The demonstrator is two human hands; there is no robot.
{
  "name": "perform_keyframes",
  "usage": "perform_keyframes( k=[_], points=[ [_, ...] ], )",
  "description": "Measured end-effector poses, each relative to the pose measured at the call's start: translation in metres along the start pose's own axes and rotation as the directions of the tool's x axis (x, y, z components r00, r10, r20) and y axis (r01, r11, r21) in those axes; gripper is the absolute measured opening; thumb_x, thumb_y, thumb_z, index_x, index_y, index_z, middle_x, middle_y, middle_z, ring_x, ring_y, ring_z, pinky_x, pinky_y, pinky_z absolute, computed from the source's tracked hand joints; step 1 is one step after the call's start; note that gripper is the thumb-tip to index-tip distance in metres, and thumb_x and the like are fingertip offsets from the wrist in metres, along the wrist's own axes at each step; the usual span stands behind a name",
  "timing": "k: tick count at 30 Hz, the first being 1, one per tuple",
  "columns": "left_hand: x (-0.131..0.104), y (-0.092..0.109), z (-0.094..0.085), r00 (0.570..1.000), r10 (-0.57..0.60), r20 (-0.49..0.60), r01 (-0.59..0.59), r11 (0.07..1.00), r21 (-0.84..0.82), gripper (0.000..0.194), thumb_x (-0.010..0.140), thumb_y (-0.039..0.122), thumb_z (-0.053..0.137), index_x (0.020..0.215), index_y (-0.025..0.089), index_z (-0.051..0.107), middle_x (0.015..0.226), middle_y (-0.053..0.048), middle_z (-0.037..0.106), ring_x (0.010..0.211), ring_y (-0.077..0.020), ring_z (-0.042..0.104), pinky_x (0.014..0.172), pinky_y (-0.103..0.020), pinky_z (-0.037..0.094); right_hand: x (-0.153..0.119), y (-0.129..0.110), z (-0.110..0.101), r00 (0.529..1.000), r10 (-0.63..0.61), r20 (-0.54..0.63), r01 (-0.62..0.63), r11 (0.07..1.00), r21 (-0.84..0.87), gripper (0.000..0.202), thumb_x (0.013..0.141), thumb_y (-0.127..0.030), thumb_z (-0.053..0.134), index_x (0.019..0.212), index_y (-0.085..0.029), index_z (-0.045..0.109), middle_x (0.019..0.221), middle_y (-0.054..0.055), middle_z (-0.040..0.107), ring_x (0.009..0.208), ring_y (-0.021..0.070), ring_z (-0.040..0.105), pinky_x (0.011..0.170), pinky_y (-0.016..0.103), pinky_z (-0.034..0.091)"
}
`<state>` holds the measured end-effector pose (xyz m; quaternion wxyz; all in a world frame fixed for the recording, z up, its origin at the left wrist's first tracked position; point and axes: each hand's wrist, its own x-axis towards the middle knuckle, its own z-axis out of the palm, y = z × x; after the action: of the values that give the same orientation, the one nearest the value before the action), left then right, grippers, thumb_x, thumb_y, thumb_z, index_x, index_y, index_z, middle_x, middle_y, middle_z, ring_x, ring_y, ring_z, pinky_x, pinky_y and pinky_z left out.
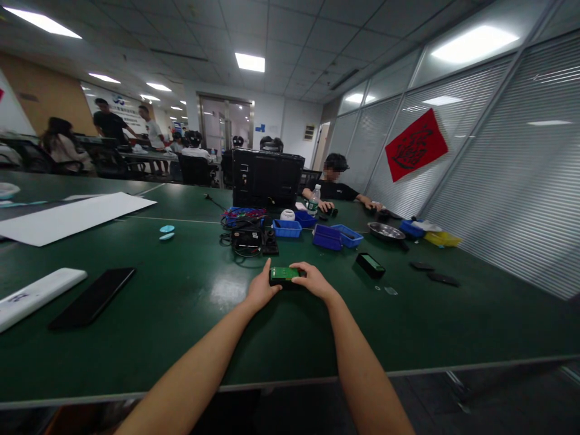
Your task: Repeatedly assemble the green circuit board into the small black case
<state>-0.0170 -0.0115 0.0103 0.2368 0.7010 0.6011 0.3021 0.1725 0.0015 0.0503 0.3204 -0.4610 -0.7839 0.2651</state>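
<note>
L hand [263, 287]: box [281, 283] is being gripped at its left end; fingers are being clamped on it, thumb being set low on the near side.
R hand [315, 280]: right end of box is being pinched; fingers are being clamped there, tips being laid over the top.
Box: is being held between both hands over the mid. of the tbl [281, 344]; whether it's being rested or lifted slightly can't be told.
PCB [284, 273]: green face is being turned up in the box; right end is being partly covered by R fingers; its small parts can't be made out.
Box ends: steady, equal pressure is prob. being called for from both hands, so no end is being tipped or twisted.
PCB edges: rims are best being touched, not the face, w/ light fingertips; if too much force is being put on one corner, the PCB may be getting bent.
2nd box [365, 267]: is being left untouched, off to the right, green top being exposed.
Clear bit [390, 290] & ring [377, 288]: are lying just below 2nd box; being small, they're easily being lost, so sleeves & wrists are best being steered clear.
Adapter [247, 238] & cables [244, 219]: are being bunched beyond L hand, approx. toward the monitor [268, 178].
</note>
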Motion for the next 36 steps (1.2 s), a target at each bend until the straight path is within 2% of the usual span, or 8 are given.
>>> perform_keyframes(
  k=[9,15,18,20,24,29,32,36],
  points=[
    [0.001,-0.005,0.003,0.995,0.068,-0.069,-0.077,0.988,-0.132,0.090,0.063,0.020,0.066,0.137,0.022,0.015,0.127,-0.007,0.048,0.113,-0.0203,0.047,0.093,-0.030,0.035,-0.001,0.006,0.001,0.995,0.100,0.001,-0.100,0.989,0.107,0.055,0.064,-0.028,0.067,0.116,-0.020,0.053,0.106,0.006,0.059,0.093,0.0179,0.053,0.085,0.034,0.039],
    [0.003,-0.005,0.004,0.989,0.074,-0.131,-0.090,0.989,-0.114,0.085,0.062,0.017,0.065,0.135,0.017,0.022,0.123,-0.009,0.050,0.114,-0.0198,0.046,0.095,-0.030,0.034,0.003,0.015,0.015,0.998,0.066,0.012,-0.065,0.992,-0.111,0.052,0.059,-0.029,0.069,0.108,-0.017,0.057,0.107,0.008,0.058,0.097,0.0206,0.052,0.086,0.033,0.038],
    [0.004,-0.007,0.006,0.988,0.067,-0.138,-0.084,0.988,-0.126,0.082,0.064,0.018,0.063,0.135,0.018,0.021,0.121,-0.009,0.051,0.110,-0.0186,0.049,0.093,-0.030,0.036,0.004,0.019,0.016,0.989,0.139,-0.054,-0.148,0.967,-0.208,0.045,0.059,-0.031,0.069,0.101,-0.018,0.058,0.097,0.006,0.061,0.087,0.0194,0.055,0.077,0.030,0.041],
    [0.004,-0.008,0.006,0.989,0.059,-0.139,-0.078,0.987,-0.139,0.081,0.065,0.019,0.063,0.135,0.017,0.021,0.121,-0.009,0.051,0.107,-0.0182,0.050,0.092,-0.030,0.038,0.004,0.021,0.011,0.960,0.238,-0.146,-0.269,0.929,-0.255,0.043,0.061,-0.035,0.068,0.100,-0.018,0.058,0.095,0.006,0.061,0.084,0.0197,0.056,0.072,0.029,0.041],
    [0.004,-0.008,0.007,0.991,0.041,-0.130,-0.061,0.986,-0.154,0.079,0.066,0.020,0.063,0.134,0.019,0.023,0.121,-0.008,0.051,0.104,-0.0176,0.052,0.090,-0.029,0.040,0.002,0.027,-0.001,0.855,0.383,-0.350,-0.490,0.818,-0.300,0.048,0.065,-0.046,0.062,0.103,-0.017,0.057,0.097,0.013,0.060,0.087,0.0248,0.057,0.068,0.032,0.041],
    [0.003,-0.006,0.006,0.992,0.043,-0.122,-0.062,0.986,-0.154,0.078,0.066,0.021,0.062,0.134,0.018,0.024,0.120,-0.008,0.052,0.104,-0.0180,0.053,0.090,-0.030,0.040,0.004,0.036,-0.006,0.799,0.450,-0.398,-0.572,0.772,-0.275,0.048,0.078,-0.053,0.042,0.102,-0.014,0.058,0.097,0.018,0.059,0.087,0.0274,0.057,0.067,0.035,0.041],
    [0.003,-0.005,0.005,0.992,0.032,-0.119,-0.051,0.985,-0.162,0.077,0.066,0.020,0.062,0.134,0.020,0.025,0.120,-0.008,0.052,0.105,-0.0182,0.052,0.090,-0.030,0.039,0.005,0.037,-0.001,0.803,0.411,-0.431,-0.556,0.778,-0.294,0.036,0.078,-0.043,0.044,0.096,-0.015,0.058,0.092,0.015,0.059,0.084,0.0241,0.057,0.068,0.033,0.040],
    [0.003,-0.005,0.005,0.993,0.043,-0.110,-0.060,0.985,-0.160,0.077,0.066,0.020,0.062,0.133,0.019,0.026,0.120,-0.008,0.052,0.105,-0.0184,0.052,0.091,-0.030,0.039,0.006,0.028,0.014,0.850,0.231,-0.474,-0.419,0.841,-0.342,0.026,0.070,-0.032,0.054,0.092,-0.017,0.053,0.097,0.010,0.053,0.086,0.0203,0.054,0.072,0.030,0.040]
  ],
)
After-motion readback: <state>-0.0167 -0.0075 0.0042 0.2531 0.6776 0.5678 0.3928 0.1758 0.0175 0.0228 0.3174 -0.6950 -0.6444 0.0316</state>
